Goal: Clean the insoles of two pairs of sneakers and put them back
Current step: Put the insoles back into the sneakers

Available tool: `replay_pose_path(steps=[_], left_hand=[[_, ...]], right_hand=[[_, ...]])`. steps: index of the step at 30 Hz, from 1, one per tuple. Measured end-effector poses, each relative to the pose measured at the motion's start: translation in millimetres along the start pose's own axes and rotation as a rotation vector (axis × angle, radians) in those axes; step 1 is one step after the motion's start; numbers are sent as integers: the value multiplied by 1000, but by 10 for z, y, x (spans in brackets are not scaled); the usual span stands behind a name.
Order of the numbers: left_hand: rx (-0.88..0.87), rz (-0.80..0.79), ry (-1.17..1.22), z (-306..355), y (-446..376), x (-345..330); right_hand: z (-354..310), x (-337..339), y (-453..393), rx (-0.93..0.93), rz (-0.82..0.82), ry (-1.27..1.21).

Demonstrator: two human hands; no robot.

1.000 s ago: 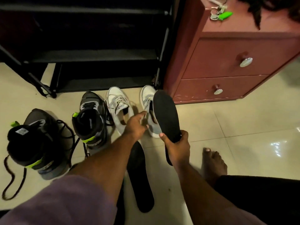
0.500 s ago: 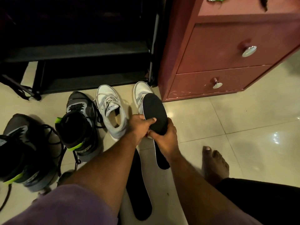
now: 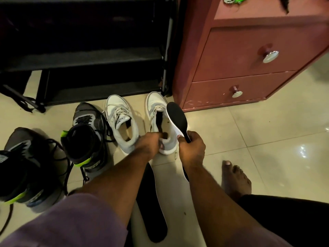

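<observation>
We're working at the right white sneaker (image 3: 160, 122), toe pointing 12 o'clock, heel toward us. Our left hand (image 3: 147, 145) is gripping its heel collar, apparently spreading it. Our right hand (image 3: 192, 148) is clamping the insole (image 3: 178, 120), long axis running 11 to 5, just at the sneaker's 3 o'clock. Right hand is nearer; likely next we're tipping the insole's toe into the opening.

The floor (image 3: 267, 139) was glossy cream tile, catching a bright glare at the right. A black shoe rack (image 3: 89, 59) stood just beside a reddish-brown drawer cabinet (image 3: 240, 56) with round metal knobs (image 3: 270, 56).
</observation>
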State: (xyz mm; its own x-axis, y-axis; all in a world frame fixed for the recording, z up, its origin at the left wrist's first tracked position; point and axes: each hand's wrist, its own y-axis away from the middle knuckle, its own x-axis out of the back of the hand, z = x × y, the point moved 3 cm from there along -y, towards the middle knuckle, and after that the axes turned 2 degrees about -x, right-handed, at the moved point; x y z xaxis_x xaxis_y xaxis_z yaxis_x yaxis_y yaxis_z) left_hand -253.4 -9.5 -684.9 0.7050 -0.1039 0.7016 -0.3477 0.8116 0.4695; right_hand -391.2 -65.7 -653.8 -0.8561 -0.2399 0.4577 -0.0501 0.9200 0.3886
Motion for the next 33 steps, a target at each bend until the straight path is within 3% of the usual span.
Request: replay_pose_path(steps=[2, 7, 9, 15, 21, 25, 29, 33], left_hand=[[-9, -37, -104, 173, 137, -21], [-169, -220, 96, 529, 707, -264], [-189, -159, 70, 529, 813, -296], [-14, 186, -100, 233, 782, -129], [-89, 139, -282, 423, 522, -158], [-86, 148, -424, 559, 360, -254], [-42, 214, -206, 459, 323, -200], [174, 319, 128, 290, 254, -26]], right_hand=[[-10, 54, 3, -5, 22, 50], [-22, 152, 272, 30, 9, 150], [29, 172, 391, 38, -9, 184], [188, 372, 583, 91, -26, 389], [215, 700, 485, 298, 79, 650], [231, 759, 492, 276, -15, 630], [188, 893, 500, 112, -197, 551], [36, 957, 530, 168, -345, 755]])
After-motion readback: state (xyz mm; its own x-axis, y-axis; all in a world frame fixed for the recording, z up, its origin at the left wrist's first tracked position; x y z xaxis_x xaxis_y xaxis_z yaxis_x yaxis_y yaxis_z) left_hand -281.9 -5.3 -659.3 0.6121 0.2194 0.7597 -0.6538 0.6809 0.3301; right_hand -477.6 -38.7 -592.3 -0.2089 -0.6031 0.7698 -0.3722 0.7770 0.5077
